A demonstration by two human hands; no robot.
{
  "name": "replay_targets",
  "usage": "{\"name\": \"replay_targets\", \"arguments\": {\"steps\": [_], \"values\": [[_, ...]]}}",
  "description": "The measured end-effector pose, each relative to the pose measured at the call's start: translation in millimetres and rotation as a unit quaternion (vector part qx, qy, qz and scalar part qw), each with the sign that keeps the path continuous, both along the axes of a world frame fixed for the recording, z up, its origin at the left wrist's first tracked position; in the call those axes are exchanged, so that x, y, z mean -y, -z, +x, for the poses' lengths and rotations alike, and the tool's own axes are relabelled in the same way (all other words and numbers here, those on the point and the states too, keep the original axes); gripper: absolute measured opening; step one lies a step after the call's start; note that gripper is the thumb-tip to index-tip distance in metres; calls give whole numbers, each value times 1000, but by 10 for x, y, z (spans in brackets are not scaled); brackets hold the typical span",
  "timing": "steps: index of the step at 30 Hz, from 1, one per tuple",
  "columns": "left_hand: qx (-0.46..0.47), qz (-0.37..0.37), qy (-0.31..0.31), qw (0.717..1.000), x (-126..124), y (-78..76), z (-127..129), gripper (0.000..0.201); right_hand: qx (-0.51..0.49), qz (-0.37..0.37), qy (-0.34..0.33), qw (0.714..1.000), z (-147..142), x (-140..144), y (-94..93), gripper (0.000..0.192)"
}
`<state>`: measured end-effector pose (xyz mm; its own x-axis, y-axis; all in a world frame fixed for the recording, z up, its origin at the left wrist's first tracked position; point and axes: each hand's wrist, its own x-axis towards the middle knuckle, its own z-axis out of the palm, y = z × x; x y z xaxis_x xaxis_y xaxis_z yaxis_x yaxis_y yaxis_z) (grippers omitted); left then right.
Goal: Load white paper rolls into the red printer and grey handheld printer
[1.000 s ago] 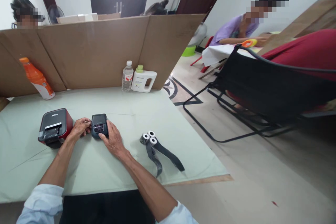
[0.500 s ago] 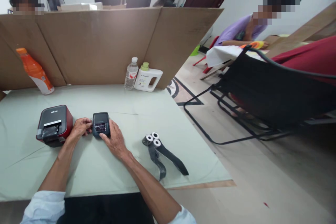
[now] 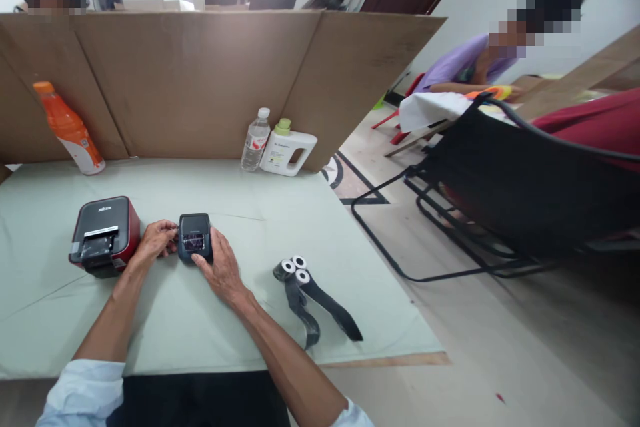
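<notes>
Small dark device: lay on the pale green worktop, left of centre, between the two hands, its top panel facing up
Left hand: fingers curled against the device's left side, touching it; whether it truly gripped could not be told
Right hand: lay flat along the device's right side, thumb at the near edge, fingers bent over the case, holding it steady
Red and black printer: stood just beside the left hand, on its left, apart from the device
Black ribbon rolls: three white-cored rolls lay right of the right hand, near but not touching, their dark strips trailing toward the near right corner
Open room: bare cloth behind the device up to the cardboard screen, and bare cloth in front of it down to the near edge
Edges: the worktop's right edge ran close past the ribbon strips, the floor dropping away beyond it; the near edge met a dark gap by the person's sleeves
Back row: orange bottle at the far left, water bottle and white jug at the far right, all against the screen
Hard to make out: the device's panel markings were too small to read; the left fingertips were hidden behind the case
</notes>
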<state>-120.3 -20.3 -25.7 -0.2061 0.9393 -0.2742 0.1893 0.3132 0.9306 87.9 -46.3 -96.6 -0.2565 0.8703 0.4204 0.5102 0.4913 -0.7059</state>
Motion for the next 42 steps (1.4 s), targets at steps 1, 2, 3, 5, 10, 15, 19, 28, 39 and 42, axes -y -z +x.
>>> {"name": "replay_targets", "arguments": {"steps": [1, 2, 3, 5, 10, 15, 19, 28, 39, 42], "values": [[0, -1, -1, 1000, -3, 3, -6, 25, 0, 0, 0, 1000, 0, 1, -1, 81], [-1, -3, -1, 1000, -8, 7, -13, 27, -1, -1, 0, 1000, -1, 2, -2, 81], [-4, -7, -2, 1000, -13, 11, -20, 29, -1, -2, 1, 1000, -1, 2, -4, 81], [-11, -16, -2, 1000, -25, 15, -30, 33, -3, -4, 2, 1000, -1, 3, -7, 81], [-26, -30, -5, 999, -68, 1, -29, 42, -15, -10, 1, 1000, 4, -10, -6, 82], [-43, -42, -4, 998, -111, -18, -11, 44, -27, -25, -1, 999, 16, -20, -9, 83], [-45, -37, 1, 998, -109, -51, -10, 46, -41, -38, -5, 998, 6, -17, -39, 84], [-11, 86, 15, 996, 101, -36, -17, 65, -62, -27, -16, 998, -20, -55, -66, 84], [16, 150, 28, 988, -127, -61, 32, 72, -59, -19, -23, 998, -12, -77, -83, 84], [13, 151, 32, 988, -153, -90, 36, 62, -54, -26, -21, 998, -9, -72, -108, 84]]}}
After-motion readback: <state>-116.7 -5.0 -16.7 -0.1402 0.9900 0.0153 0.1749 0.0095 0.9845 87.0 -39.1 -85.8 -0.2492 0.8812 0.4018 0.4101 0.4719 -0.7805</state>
